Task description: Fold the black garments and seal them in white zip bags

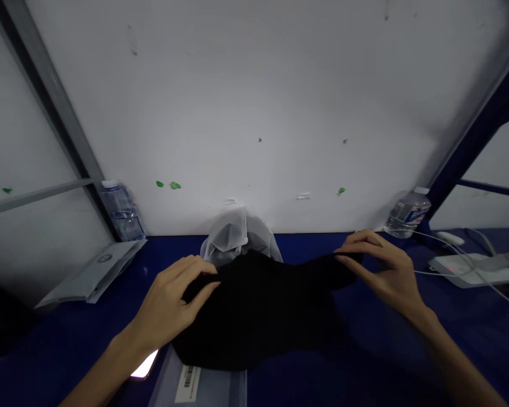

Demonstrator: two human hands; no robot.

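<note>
A black garment (258, 308) lies spread on the blue table (46, 350) in front of me. My left hand (173, 302) pinches the garment's upper left edge, fingers closed on the cloth. My right hand (382, 265) grips the upper right corner of the same garment, thumb and fingers pressed together on it. The cloth stretches between the two hands. Behind it sits a crumpled clear plastic bag (233, 237) against the white wall.
Water bottles stand at the back left (121, 212) and back right (407, 212). A stack of grey packets (93, 271) lies left. A white device with cables (470, 268) sits right. A labelled packet (199, 387) and a lit phone (146, 366) lie near the front edge.
</note>
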